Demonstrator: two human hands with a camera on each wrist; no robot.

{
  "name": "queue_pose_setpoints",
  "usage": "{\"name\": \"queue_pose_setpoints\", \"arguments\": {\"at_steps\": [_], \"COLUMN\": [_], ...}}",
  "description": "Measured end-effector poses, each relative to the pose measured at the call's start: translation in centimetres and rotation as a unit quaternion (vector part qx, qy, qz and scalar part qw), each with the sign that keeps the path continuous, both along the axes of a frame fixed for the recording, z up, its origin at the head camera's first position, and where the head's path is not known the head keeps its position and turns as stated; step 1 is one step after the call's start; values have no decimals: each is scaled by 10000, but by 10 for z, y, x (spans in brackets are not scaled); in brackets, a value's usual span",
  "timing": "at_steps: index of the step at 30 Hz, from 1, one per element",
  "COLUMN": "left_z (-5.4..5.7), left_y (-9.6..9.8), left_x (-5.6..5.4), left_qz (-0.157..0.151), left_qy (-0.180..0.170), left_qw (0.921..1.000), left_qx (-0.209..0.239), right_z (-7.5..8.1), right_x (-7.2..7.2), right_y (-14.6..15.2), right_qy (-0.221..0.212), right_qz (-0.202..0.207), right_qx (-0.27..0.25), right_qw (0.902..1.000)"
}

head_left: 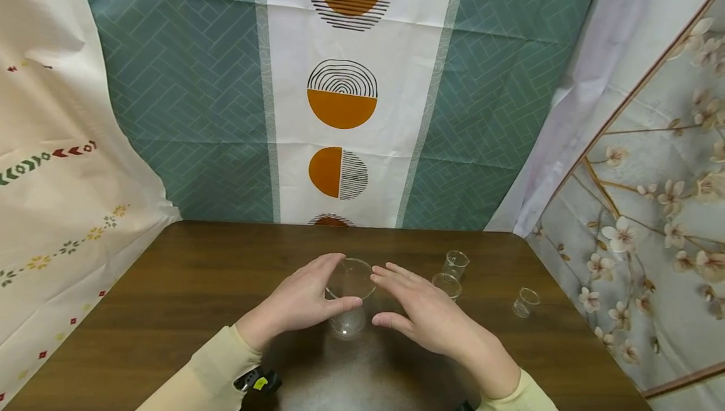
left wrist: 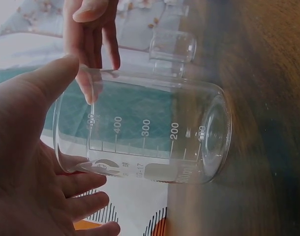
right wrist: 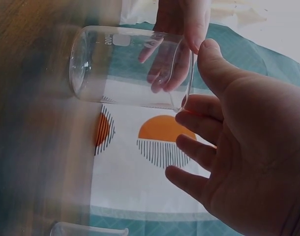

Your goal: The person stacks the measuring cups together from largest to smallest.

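A large clear beaker (left wrist: 150, 137), seemingly empty, stands upright on the wooden table (head_left: 215, 272) between my left hand (head_left: 306, 296) and right hand (head_left: 426, 311), which are apart beside its rim, fingers loosely extended; I cannot tell whether they touch it. To its right, untouched, stand a medium beaker (head_left: 447, 285), a small beaker (head_left: 455, 266) and the smallest beaker (head_left: 527, 303), no contents visible. Placement looks done; gripping or releasing seems unfinished.

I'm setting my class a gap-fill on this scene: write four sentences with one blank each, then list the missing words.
1. The large glass beaker stands ____ the left hand and the right hand.
2. On its printed scale, the number midway from 200 to 400 is ____.
3. Besides it, ____ smaller glass beakers are on the table.
4. The solid half of each half-filled circle on the hanging cloth is ____.

Missing words: between; 300; three; orange.
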State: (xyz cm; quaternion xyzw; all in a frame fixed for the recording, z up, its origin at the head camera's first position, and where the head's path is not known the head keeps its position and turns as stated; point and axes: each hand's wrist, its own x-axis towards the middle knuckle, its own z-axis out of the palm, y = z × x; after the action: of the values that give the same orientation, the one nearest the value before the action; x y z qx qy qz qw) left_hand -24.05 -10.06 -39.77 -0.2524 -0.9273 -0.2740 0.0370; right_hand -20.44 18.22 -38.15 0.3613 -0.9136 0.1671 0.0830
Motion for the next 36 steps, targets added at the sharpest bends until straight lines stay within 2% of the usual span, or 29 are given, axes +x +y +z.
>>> {"name": "queue_pose_setpoints", "arguments": {"at_steps": [9,19,36], "left_z": [1,-1,1], "left_y": [1,2,1], "left_x": [1,1,0], "left_qz": [78,29,-21], "left_qy": [-41,-23,-99], "left_qw": [10000,10000,9999], "left_qx": [-12,32,27], "right_z": [3,6,24], "right_x": [-1,-2,-13], "right_y": [3,9,41], "right_qy": [59,-98,-436], "right_qz": [-15,-163,-846], "right_qx": [46,81,-66], "right_qw": [10000,9998,9954]}}
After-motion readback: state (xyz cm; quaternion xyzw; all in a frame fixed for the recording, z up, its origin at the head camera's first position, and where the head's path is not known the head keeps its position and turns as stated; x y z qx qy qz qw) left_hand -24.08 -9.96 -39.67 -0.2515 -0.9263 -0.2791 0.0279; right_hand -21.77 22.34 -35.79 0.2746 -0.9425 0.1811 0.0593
